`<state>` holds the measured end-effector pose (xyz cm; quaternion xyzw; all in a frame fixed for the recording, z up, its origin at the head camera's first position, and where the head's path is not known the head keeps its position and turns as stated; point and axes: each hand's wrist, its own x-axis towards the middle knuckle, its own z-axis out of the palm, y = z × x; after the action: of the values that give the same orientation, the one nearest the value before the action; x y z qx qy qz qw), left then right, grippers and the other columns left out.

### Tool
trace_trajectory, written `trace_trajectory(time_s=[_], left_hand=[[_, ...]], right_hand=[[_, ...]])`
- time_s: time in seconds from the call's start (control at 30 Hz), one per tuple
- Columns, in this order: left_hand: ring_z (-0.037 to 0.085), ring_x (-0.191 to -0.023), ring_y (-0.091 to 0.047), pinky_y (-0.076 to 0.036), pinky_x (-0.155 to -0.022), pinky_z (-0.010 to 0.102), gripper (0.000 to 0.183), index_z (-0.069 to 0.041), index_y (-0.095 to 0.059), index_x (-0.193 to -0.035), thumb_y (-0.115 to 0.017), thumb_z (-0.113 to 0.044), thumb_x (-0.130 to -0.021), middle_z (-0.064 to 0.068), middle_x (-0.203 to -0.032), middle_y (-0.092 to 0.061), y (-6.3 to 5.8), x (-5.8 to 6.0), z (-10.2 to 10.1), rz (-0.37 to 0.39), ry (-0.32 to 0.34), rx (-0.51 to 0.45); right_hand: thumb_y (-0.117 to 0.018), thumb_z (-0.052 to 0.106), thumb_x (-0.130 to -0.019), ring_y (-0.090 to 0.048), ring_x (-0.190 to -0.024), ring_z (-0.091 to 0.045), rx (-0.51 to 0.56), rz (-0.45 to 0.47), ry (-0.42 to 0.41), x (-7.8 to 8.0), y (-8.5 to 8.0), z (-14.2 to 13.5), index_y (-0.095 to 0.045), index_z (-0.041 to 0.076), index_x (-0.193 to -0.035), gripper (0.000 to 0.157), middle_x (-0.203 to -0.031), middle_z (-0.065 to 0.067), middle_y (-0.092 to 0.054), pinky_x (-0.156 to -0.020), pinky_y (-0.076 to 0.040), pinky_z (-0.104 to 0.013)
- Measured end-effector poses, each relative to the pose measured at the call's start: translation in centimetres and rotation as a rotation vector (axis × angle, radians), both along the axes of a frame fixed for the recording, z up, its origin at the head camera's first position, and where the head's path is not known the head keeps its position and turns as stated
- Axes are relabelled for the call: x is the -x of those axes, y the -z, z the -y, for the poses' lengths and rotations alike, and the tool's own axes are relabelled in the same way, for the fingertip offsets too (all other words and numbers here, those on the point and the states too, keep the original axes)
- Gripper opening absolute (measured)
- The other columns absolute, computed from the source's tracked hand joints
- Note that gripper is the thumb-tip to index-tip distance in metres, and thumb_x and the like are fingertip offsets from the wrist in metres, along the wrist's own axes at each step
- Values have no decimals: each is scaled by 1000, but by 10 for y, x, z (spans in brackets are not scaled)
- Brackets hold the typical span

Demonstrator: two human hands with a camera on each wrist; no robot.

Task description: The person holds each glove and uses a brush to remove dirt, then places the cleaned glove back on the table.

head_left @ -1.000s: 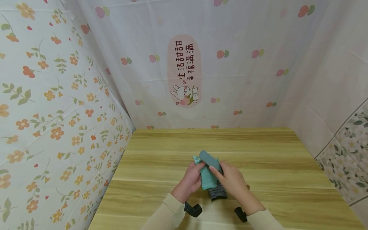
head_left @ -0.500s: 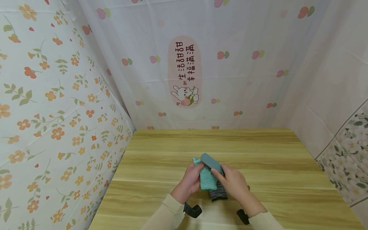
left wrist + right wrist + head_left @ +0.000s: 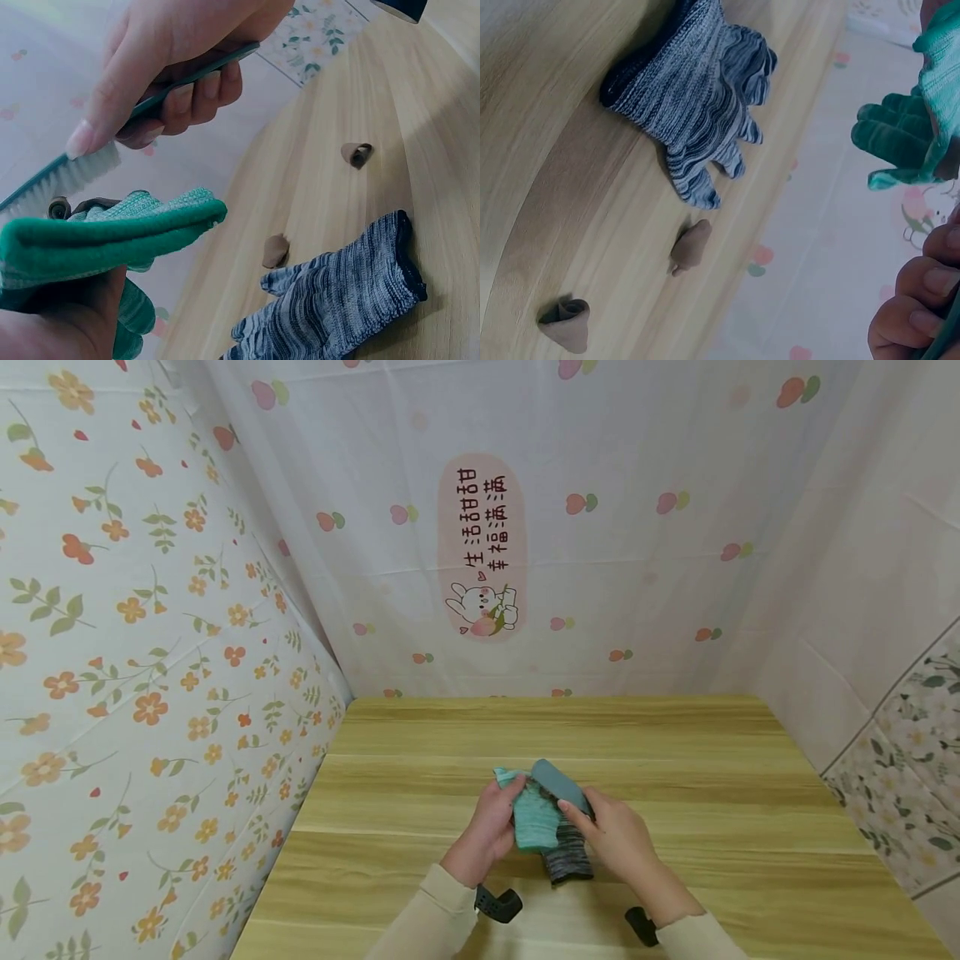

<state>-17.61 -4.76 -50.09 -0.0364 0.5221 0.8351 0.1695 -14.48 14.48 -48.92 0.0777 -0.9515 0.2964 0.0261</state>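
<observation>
My left hand (image 3: 487, 828) holds a green knit glove (image 3: 536, 825) above the table; its thumb lies on the glove's upper side. In the left wrist view the glove's folded green cuff faces the camera, and brown material (image 3: 97, 204) lies on top of it. The right hand (image 3: 617, 833) grips a teal-backed brush (image 3: 558, 783), thumb along the back and fingers curled round the handle. White bristles (image 3: 71, 182) point down, close over the glove. A grey-and-black striped glove (image 3: 686, 94) lies flat on the table below both hands.
Two brown rolled pieces lie on the wooden table (image 3: 420, 735): a curled one (image 3: 356, 154) and a flatter one (image 3: 691, 246) near the striped glove's fingers. Patterned curtains (image 3: 375, 527) hang behind and beside the table. A dark wrist-worn device (image 3: 501, 905) shows below my left hand.
The left hand has shifted slightly left with the green glove, baring a brown patch on it. The brush has moved a little right and toward me. The striped glove stays put.
</observation>
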Motion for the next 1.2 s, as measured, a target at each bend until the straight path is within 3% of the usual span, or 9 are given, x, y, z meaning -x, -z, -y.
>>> trace_trajectory(time_s=[0.17,0.33,0.5,0.6,0.83,0.93,1.07,1.2], left_hand=[[13,-90,-60,-52,-79,28,16,-12,-47,-108,-48,-28,-109,2,-97,-57,1,2,2,11,-12,-18],[13,-99,-63,-54,-85,28,23,-8,-46,-119,-47,-28,-109,3,-106,-61,0,3,5,18,-20,-36],[11,-95,-65,-55,-84,27,21,-8,-45,-118,-45,-28,-110,1,-102,-62,-2,5,7,13,-4,-65],[10,-94,-66,-56,-83,27,19,-9,-47,-115,-45,-28,-110,0,-100,-63,-2,5,7,3,16,-81],[7,-84,-66,-55,-75,25,20,-11,-49,-98,-44,-25,-110,-3,-90,-64,1,4,4,-6,42,-105],[10,-98,-69,-58,-88,31,20,-7,-53,-111,-44,-25,-110,-1,-102,-68,2,2,2,-11,43,-93],[18,-122,-63,-51,-106,39,34,-1,-49,-133,-44,-26,-110,6,-127,-66,1,-1,0,-18,52,-72],[21,-128,-60,-48,-108,40,37,0,-46,-137,-44,-24,-110,11,-136,-62,0,-2,-1,-13,55,-73]], right_hand=[[-51,56,-102,-51,-66,-12,18,29,11,-1,-1,-4,-64,10,-107,48,-76,2,-58,-60,-41,-31],[-49,56,-102,-64,-81,-16,56,26,32,-3,-1,-9,-64,3,-122,58,-97,-7,-71,-67,-52,-36],[-49,54,-103,-70,-92,-25,76,11,44,-3,-2,-13,-62,0,-127,60,-112,-16,-72,-74,-57,-45],[-49,55,-103,-69,-89,-24,83,4,52,-1,-4,-11,-63,1,-126,61,-109,-15,-72,-72,-57,-43],[-54,49,-103,-55,-69,-13,77,-46,17,2,-15,5,-65,5,-112,47,-84,-4,-64,-62,-45,-31],[-56,48,-102,-56,-73,-13,47,-69,-9,2,-17,15,-66,6,-111,44,-85,-3,-65,-64,-46,-32],[-55,52,-101,-55,-72,-12,3,-74,-32,1,-15,22,-65,11,-102,42,-82,0,-62,-61,-44,-31],[-53,56,-101,-50,-67,-10,-34,-59,-34,1,-10,22,-63,14,-97,43,-77,3,-57,-58,-41,-29]])
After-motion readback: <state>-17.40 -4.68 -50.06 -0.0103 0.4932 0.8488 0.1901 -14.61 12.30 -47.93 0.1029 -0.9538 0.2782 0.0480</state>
